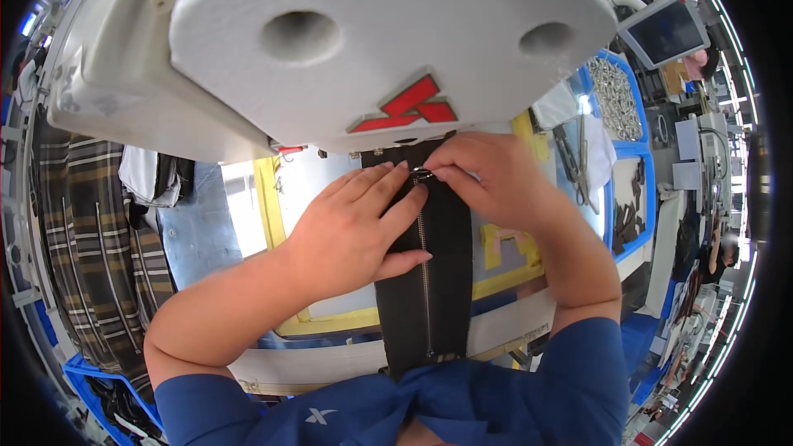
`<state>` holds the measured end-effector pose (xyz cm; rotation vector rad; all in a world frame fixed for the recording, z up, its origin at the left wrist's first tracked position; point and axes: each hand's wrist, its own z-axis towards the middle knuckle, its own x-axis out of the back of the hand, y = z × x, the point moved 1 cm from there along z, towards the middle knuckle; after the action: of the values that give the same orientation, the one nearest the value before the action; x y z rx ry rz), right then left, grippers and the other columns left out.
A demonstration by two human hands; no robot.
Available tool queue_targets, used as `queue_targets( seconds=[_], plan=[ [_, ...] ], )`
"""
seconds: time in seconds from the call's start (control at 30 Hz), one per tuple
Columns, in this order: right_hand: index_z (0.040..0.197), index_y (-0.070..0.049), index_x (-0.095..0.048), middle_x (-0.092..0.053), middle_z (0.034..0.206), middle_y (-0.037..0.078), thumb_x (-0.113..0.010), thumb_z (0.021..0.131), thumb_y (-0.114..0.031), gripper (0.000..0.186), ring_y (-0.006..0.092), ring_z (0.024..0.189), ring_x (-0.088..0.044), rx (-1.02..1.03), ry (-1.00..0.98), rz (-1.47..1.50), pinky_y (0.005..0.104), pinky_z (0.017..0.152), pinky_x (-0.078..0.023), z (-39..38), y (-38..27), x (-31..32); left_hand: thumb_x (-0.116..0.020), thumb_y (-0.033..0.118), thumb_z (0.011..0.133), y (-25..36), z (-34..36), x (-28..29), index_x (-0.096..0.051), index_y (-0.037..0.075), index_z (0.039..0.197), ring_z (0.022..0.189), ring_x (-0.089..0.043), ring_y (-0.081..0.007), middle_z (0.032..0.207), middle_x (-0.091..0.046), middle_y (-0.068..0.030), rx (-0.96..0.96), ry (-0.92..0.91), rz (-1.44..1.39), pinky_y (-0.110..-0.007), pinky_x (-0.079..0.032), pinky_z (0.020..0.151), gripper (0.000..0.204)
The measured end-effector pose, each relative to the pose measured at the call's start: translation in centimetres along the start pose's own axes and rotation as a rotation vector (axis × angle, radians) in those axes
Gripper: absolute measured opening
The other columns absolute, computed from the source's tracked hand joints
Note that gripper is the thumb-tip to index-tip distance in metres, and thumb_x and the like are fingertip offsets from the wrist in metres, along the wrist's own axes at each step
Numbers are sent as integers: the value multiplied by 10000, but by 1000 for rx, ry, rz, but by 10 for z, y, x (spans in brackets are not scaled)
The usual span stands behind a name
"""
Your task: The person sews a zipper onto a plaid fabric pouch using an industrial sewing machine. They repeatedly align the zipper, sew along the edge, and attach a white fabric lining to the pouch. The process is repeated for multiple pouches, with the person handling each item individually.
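A strip of black fabric (451, 272) runs from beneath the machine head down toward my body, and a metal-toothed zipper (426, 281) lies along its middle. My left hand (351, 219) rests palm down on the strip's left side, fingers stretched out and apart, tips beside the zipper. At the zipper's upper part, my right hand (500, 173) pinches a small shiny zipper pull (423, 173) between thumb and forefinger. The left fingertips nearly meet the right ones there. The far end of the strip is hidden by the machine.
A large white sewing machine head (363, 49) hangs just above my hands. At right are scissors (581, 161), a blue bin (640, 107) of metal pieces and another blue bin (651, 198) of dark pieces. Striped plaid fabric (78, 256) with zippers lies at left.
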<state>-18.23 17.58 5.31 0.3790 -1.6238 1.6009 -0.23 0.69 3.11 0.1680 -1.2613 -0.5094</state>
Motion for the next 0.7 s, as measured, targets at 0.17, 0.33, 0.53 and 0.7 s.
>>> queue_targets(
  seconds=[0.17,0.33,0.53,0.7],
  plan=[
    [1060,-56,-764,-739,972,125,-723,915,-29,154,353,886,-731,144,89,-88,436,766,-594,4,3,-15,-844,498,855,1,0,-1,-676,2,1384,1247,-649,-373,1361,-676,-196,35,15,28,-475,-532,1062,744],
    [1074,-41,-750,-717,1020,100,-733,904,-68,173,335,902,-718,227,68,-190,432,771,-597,4,3,-13,-832,509,844,5,-1,2,-675,-20,1389,1136,-592,-324,1306,-643,-142,77,-77,85,-451,-475,1011,776],
    [1020,-51,-717,-679,954,109,-742,917,-109,121,324,863,-702,225,102,-352,429,737,-588,5,3,-16,-826,527,838,9,-1,-3,-688,-11,1385,1127,-567,-300,1388,-622,-110,72,-67,135,-423,-457,996,780],
    [1008,-37,-687,-657,906,123,-710,943,-106,98,341,830,-685,100,63,-389,458,720,-577,16,0,-18,-820,567,827,8,2,-2,-686,17,1407,1101,-564,-284,1515,-612,-81,56,-66,215,-406,-467,947,810]
  ],
)
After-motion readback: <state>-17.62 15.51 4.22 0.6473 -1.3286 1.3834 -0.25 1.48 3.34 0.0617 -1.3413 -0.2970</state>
